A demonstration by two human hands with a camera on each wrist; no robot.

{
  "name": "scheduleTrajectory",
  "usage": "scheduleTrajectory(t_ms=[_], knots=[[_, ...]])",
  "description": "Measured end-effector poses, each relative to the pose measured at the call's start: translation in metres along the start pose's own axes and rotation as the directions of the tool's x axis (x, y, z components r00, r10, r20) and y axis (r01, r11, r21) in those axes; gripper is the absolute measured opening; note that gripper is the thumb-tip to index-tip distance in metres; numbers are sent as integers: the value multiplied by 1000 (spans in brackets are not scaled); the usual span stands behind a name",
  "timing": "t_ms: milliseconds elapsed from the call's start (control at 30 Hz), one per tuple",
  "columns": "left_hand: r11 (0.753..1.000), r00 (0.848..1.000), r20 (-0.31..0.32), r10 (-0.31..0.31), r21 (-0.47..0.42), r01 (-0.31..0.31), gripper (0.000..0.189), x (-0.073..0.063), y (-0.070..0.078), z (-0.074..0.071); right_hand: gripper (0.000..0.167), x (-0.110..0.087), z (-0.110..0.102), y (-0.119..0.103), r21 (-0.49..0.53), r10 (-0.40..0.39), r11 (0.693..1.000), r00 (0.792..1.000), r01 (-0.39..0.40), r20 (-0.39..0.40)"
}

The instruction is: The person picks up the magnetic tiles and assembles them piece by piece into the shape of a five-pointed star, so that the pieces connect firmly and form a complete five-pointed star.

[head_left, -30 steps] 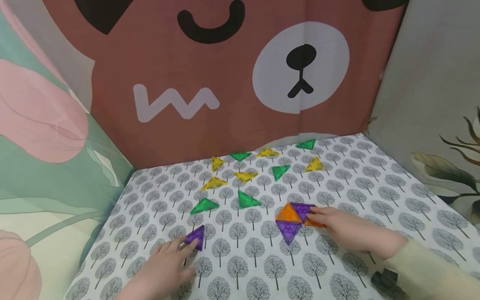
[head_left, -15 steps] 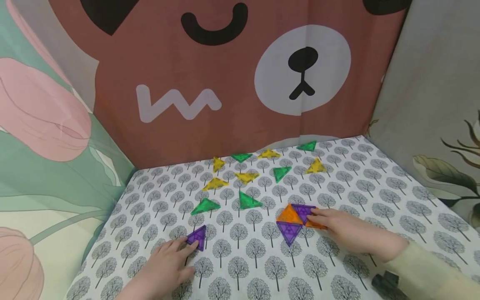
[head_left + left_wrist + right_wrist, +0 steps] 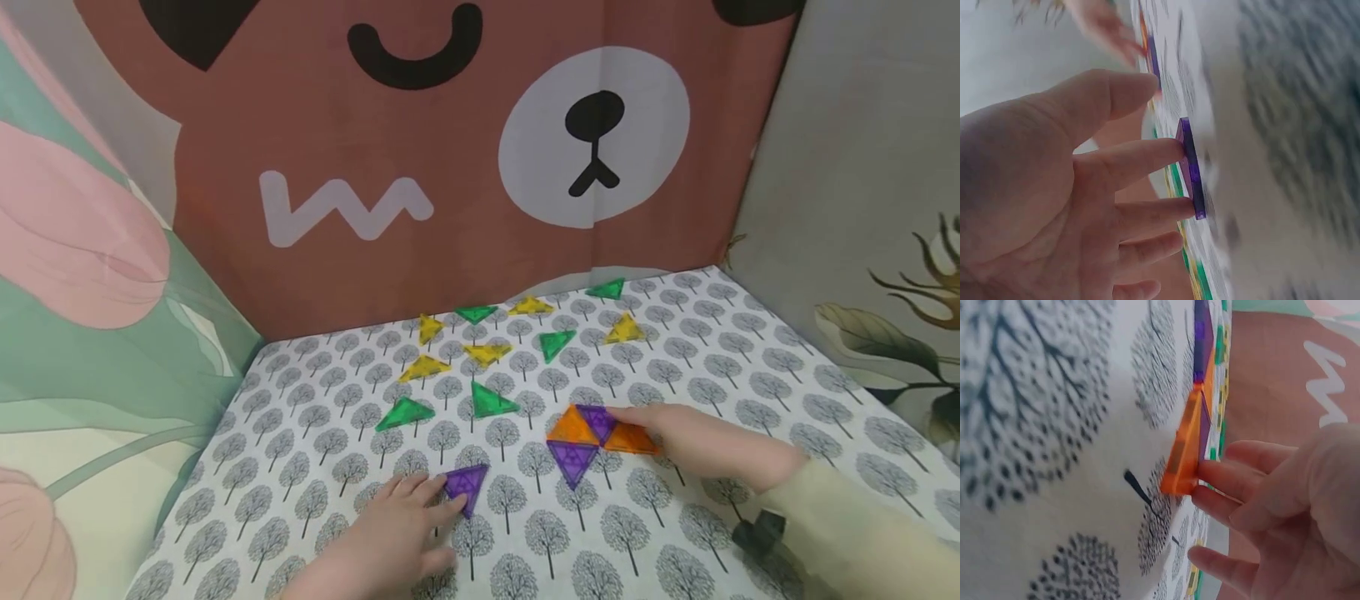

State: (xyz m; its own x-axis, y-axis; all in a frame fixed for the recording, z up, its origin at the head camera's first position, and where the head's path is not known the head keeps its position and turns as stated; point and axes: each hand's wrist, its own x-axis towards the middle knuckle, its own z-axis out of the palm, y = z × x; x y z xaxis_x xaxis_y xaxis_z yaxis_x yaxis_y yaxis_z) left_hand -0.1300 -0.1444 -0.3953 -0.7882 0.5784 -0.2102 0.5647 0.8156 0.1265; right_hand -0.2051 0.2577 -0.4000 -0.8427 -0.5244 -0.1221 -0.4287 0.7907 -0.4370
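HEAD VIEW. Bench (image 3: pixel 517 537), tree-print cover. Bear-print hanging (image 3: pixel 465 258) along far edge; floral hanging (image 3: pixel 112 367), L side; grey hanging (image 3: pixel 847 167), R side. Green tiles (image 3: pixel 491 402), qty 5, & yellow tiles (image 3: pixel 487 354), qty 5, mixed, mostly twd. far edge.

Tile group, R of bench centre, qty 4: L orange tile (image 3: pixel 573 427), far purple tile (image 3: pixel 595 421), near purple tile (image 3: pixel 573 461), R orange tile (image 3: pixel 630 439); corners meet approx. mid-group. R hand partly covers far purple & R orange.

Loose purple tile (image 3: pixel 467 485): L of group, apart, closer to near edge. One corner twd. near edge, one twd. far R corner of bench; L part hidden by fingers. Longest visible side runs betw. those two corners. Near purple tile also points at near edge.

L hand (image 3: pixel 393 533): in from near edge, fingers fairly straight, slightly spread, on loose tile. R hand (image 3: pixel 697 442): in from R side, index extended over far purple; sleeve (image 3: pixel 847 529), dark object (image 3: pixel 759 533) under it.

LEFT WRIST VIEW. Loose tile edge-on, long way top to bottom. Two fingertips touch it; thumb apart. Group & blurred R hand beyond.

RIGHT WRIST VIEW. R orange nearest, purple past it. Two fingertips at its near corner, fingers slightly bent, no grip visible; pressure, can't tell.
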Motion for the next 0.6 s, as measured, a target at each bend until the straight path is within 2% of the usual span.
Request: scheduleTrajectory(t_ms=[133, 300, 467, 600], knots=[[991, 992, 46, 113, 61, -116, 65, 11, 22, -1, 65, 2, -4, 8, 58, -46, 997, 999, 46, 1], [958, 964, 91, 251, 116, -260, 65, 28, 45, -5, 68, 2, -5, 15, 109, -65, 992, 998, 65, -3], [917, 932, 127, 338, 178, -357, 67, 48, 67, -8, 68, 1, -6, 13, 103, -80, 992, 997, 79, 0], [890, 912, 156, 379, 207, -406, 67, 63, 83, -12, 61, 0, -5, 12, 88, -78, 993, 997, 78, -1]])
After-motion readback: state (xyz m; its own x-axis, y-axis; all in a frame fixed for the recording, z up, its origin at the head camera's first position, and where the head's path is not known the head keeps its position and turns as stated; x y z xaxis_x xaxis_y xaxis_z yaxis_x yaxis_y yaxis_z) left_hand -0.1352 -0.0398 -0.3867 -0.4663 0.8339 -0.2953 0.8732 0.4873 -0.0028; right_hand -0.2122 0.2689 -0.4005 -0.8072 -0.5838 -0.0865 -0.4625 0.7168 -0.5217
